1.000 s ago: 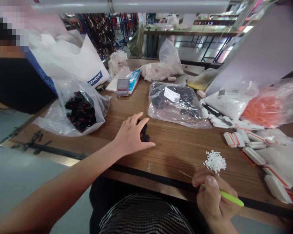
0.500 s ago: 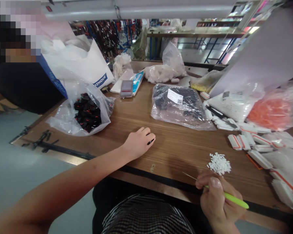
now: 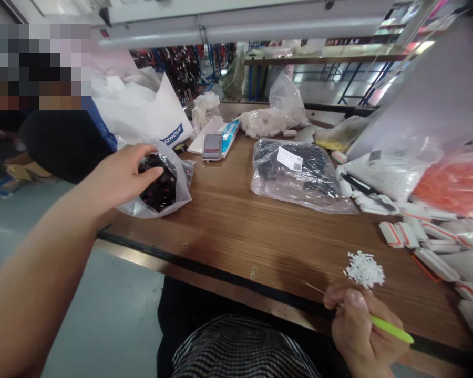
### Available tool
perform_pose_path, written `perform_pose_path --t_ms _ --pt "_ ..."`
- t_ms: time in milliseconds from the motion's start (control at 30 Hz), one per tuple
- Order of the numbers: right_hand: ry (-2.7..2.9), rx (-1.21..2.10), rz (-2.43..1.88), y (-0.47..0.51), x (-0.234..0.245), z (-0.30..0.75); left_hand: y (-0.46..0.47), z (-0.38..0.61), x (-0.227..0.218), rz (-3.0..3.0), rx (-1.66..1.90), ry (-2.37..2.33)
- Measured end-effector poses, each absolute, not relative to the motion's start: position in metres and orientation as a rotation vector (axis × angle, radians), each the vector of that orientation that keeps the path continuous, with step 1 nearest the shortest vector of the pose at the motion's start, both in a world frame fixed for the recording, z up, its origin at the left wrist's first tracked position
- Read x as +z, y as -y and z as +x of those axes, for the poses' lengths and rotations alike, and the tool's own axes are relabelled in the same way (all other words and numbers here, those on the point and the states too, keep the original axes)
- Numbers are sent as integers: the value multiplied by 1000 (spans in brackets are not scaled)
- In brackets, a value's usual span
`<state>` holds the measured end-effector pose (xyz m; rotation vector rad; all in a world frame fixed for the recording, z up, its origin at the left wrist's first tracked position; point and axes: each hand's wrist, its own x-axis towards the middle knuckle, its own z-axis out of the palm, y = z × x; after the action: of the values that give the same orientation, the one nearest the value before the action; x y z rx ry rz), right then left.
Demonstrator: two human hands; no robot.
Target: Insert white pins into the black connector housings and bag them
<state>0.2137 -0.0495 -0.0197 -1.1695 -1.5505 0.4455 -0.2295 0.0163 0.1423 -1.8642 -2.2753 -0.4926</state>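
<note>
My left hand (image 3: 118, 177) is stretched out to the left, at the mouth of a clear bag of black and red parts (image 3: 161, 186). Its fingers and thumb curl around small black parts; whether these are apart from the ones in the bag is unclear. My right hand (image 3: 358, 328) rests at the near table edge. It is closed on a green-handled needle tool (image 3: 390, 328), whose thin metal tip points left. A small heap of white bits (image 3: 364, 269) lies just beyond that hand.
On the wooden table (image 3: 240, 231) lie a clear bag of black parts with a white label (image 3: 295, 168), white and orange pieces (image 3: 410, 233) at the right, and bags of white and orange parts. A white shopping bag (image 3: 150, 113) and a seated person are at the far left.
My left hand closed on the small black parts at the table's middle, then swung left to the open bag. That spot of the table is now bare. My right hand stayed put.
</note>
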Motion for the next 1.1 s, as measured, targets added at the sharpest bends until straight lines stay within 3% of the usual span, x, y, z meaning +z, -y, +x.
perform_pose_path --t_ms 233,433,500,733,933,1100 --pt "1465 451 -1174 48 -8 202 26 -140 148 -1841 -1028 1771" --pt "1560 154 -1426 22 25 259 -9 -54 85 -2537 -1423 1356" --pt "1689 -5 -1475 3 28 294 -34 -33 58 -2631 -1594 1439" --pt "2353 -66 -1606 -33 10 368 -67 -23 0 -2587 -1812 1727" --pt "2327 -172 -1551 -25 -10 367 -129 -50 18 -2132 -2024 2040" --pt "2206 -201 -1495 -26 -21 365 -230 -61 40 -1927 -1970 2354"
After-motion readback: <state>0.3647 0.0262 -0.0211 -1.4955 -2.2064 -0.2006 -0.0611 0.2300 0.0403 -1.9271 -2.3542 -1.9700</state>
